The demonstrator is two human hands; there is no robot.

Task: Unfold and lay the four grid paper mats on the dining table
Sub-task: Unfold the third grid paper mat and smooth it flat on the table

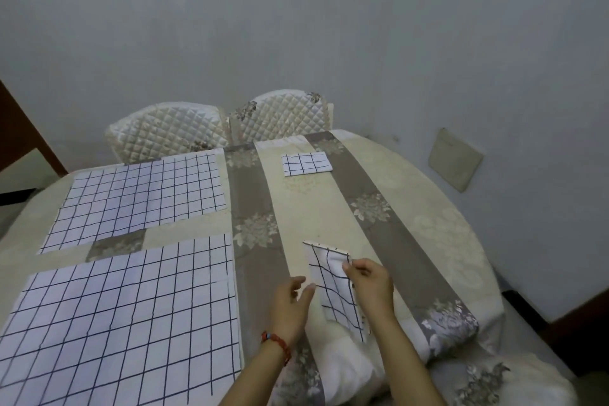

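Note:
Two white grid mats lie unfolded on the left half of the table, one near me (125, 320) and one farther back (138, 198). A third mat (306, 164) lies folded small at the far middle. The fourth mat (333, 287), still folded, is lifted above the table's near edge. My right hand (370, 283) pinches its upper right edge. My left hand (291, 303), with a red bracelet on the wrist, hovers just left of it with fingers apart, thumb close to the mat's left edge.
The dining table (412, 208) is covered by a beige and brown flowered cloth and is rounded on the right. Two quilted chairs (227, 125) stand at the far side against a grey wall. Another cushioned seat (494, 379) is at the lower right.

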